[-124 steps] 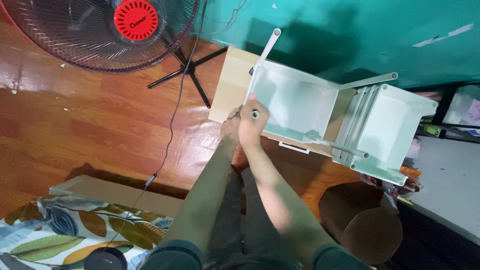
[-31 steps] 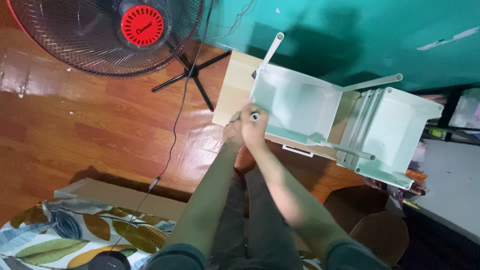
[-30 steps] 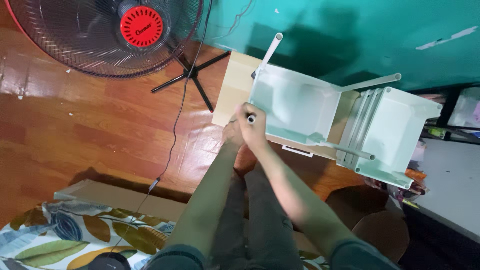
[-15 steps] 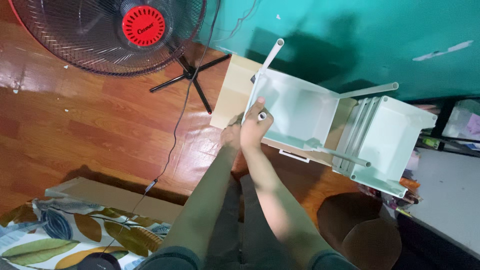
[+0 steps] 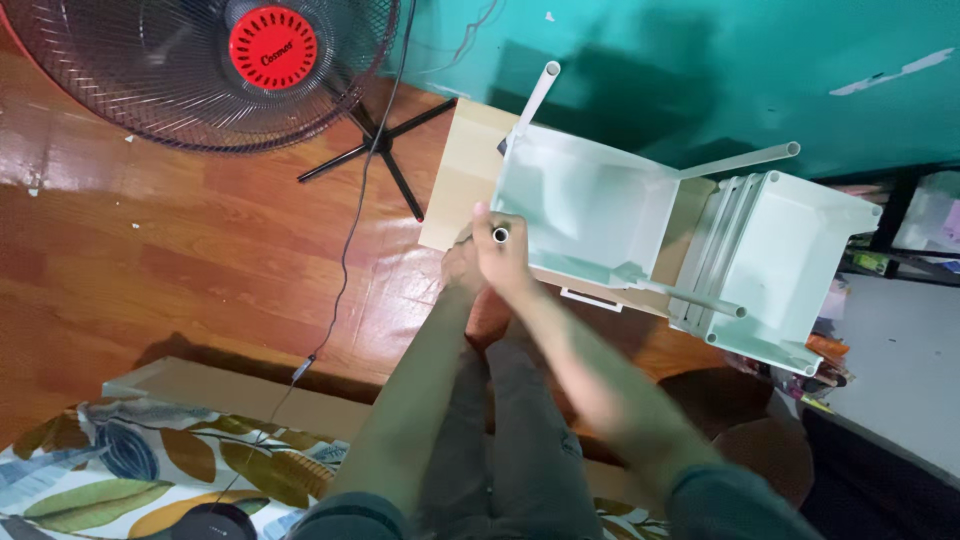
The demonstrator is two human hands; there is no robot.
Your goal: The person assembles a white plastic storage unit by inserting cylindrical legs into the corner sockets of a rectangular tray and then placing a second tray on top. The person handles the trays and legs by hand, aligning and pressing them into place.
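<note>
A: What marks stand out by place and colour?
B: A round red badge sits at the hub of the fan (image 5: 215, 70) in the upper left of the frame; a flat tan carton (image 5: 465, 175) lies just above centre, under the white tray (image 5: 585, 205)

A: Which way does the tube run?
B: The white tube (image 5: 500, 234) points up toward the camera, so only its open round end shows; its long axis runs nearly along the line of sight

A: And the hands?
B: The right hand (image 5: 503, 255) is closed around the tube at the tray's lower left corner. The left hand (image 5: 461, 265) sits just left of it, touching; whether it grips anything cannot be told
</note>
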